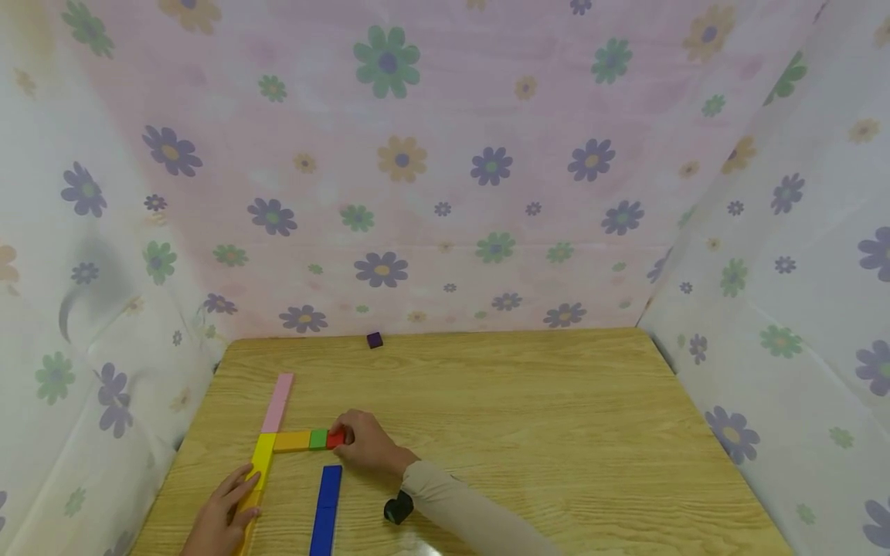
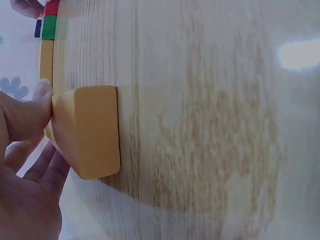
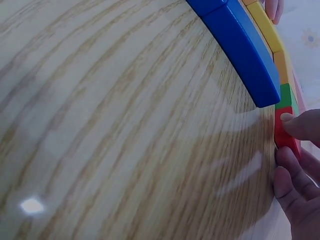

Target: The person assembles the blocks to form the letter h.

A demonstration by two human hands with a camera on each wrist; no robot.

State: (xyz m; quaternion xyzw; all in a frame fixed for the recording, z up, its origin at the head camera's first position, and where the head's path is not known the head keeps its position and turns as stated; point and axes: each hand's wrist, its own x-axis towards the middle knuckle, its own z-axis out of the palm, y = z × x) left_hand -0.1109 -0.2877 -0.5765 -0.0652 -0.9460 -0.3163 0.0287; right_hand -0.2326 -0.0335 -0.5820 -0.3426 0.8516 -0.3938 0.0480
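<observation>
My right hand (image 1: 371,444) pinches a small red block (image 1: 335,439) between thumb and fingers. The red block touches a green block (image 1: 317,439) at the end of an orange bar (image 1: 292,442). That bar meets a line made of a pink bar (image 1: 278,401), a yellow block (image 1: 264,452) and an orange block (image 2: 97,132). At the line's near end, my left hand (image 1: 222,513) has its thumb on one side of the orange block and fingers on the other. In the right wrist view, the thumb (image 3: 305,124) lies on the red block.
Blue blocks (image 1: 325,510) lie end to end between the line and my right forearm. A dark purple cube (image 1: 375,340) stands at the table's back edge. Flowered cloth (image 1: 445,193) walls the wooden table (image 1: 556,432) at the back and both sides.
</observation>
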